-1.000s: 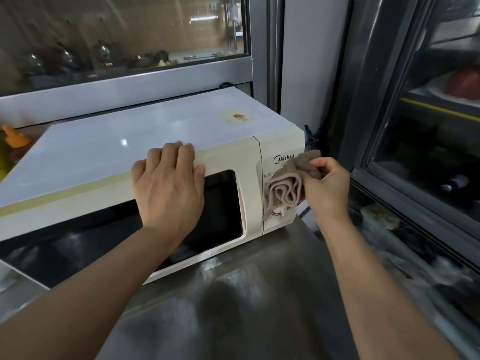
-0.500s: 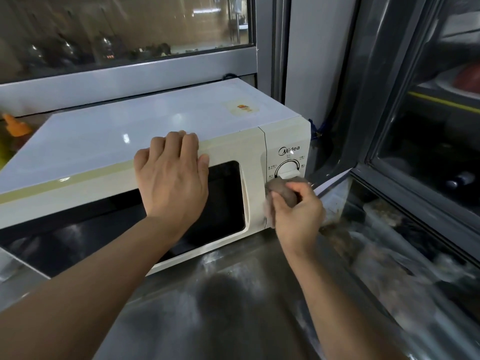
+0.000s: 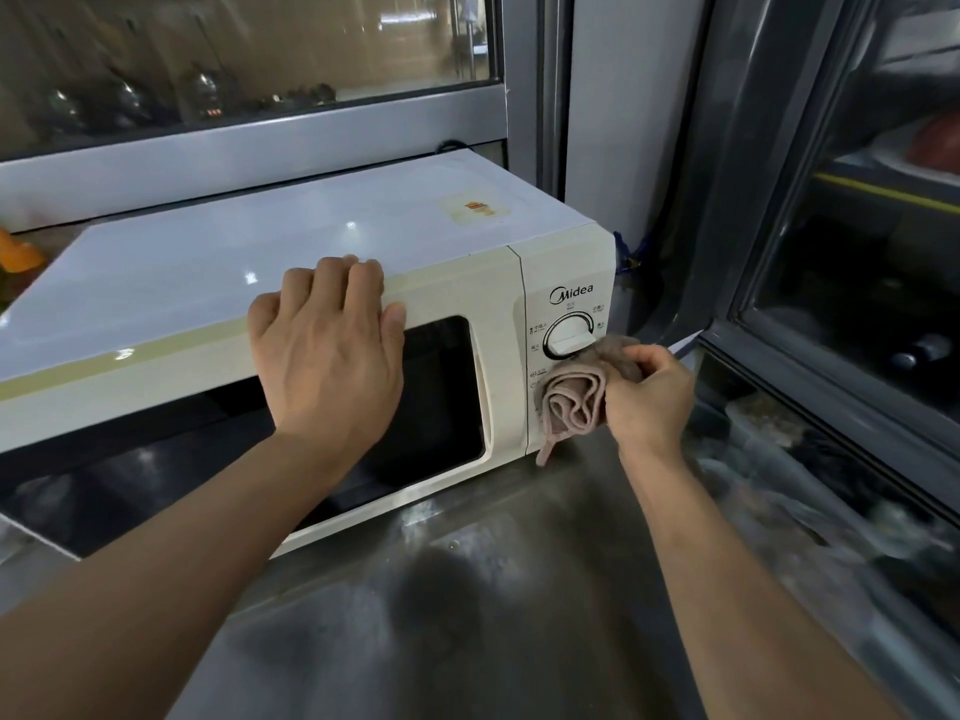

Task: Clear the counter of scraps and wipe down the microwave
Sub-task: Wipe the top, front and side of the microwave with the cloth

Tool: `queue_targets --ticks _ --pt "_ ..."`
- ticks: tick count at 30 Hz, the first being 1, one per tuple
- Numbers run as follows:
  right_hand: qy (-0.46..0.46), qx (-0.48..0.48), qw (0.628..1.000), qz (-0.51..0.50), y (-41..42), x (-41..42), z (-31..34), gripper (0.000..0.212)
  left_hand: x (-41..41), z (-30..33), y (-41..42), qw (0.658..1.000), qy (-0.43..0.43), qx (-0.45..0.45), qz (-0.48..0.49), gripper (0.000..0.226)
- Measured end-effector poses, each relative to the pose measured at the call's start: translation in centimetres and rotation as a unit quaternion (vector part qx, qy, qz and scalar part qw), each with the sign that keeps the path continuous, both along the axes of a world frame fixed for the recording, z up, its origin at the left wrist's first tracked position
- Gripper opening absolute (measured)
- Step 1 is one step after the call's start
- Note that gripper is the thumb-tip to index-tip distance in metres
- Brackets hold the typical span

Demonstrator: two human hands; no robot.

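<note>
Head view: right hand [image 3: 649, 397] grips cloth [image 3: 574, 400] against microwave [image 3: 563, 433] panel; left hand [image 3: 332, 361] rests flat.

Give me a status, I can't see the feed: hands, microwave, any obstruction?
Left hand flat on microwave top edge. Right hand grips cloth against control panel, below the dial. No obstruction seen.

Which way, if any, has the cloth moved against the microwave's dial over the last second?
Yes. The cloth first covered the dial, dropped below it, and now sits just under it, in the right hand.

"Midea" logo on microwave [image 3: 363, 262] control panel; dial labels too small.
</note>
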State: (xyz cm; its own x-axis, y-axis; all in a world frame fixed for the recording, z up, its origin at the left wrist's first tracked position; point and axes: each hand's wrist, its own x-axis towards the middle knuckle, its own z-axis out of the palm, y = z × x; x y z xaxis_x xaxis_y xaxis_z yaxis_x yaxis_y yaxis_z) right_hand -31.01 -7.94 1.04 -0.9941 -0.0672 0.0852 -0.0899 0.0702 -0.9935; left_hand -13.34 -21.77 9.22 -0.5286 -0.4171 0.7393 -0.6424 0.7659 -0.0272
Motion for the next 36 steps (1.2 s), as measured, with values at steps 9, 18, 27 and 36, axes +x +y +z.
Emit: queue_targets --ticks 9,18,27,36 --pt "0.3 0.141 0.942 0.052 -1.0 4.7 -1.2 0.022 -0.1 0.1 0.2 1.0 -0.001 0.001 0.002 0.029" --pt "0.436 0.232 0.869 0.006 -1.2 5.6 -5.8 0.01 -0.2 0.1 0.2 1.0 -0.005 -0.003 0.01 0.029" --pt "0.384 0.122 0.915 0.017 -1.6 5.8 -2.6 0.011 0.0 0.1 0.2 1.0 -0.004 -0.002 0.004 0.03" --pt "0.333 0.15 0.929 0.057 -0.7 6.3 -3.8 0.018 -0.1 0.1 0.1 1.0 -0.002 -0.001 0.004 0.03"
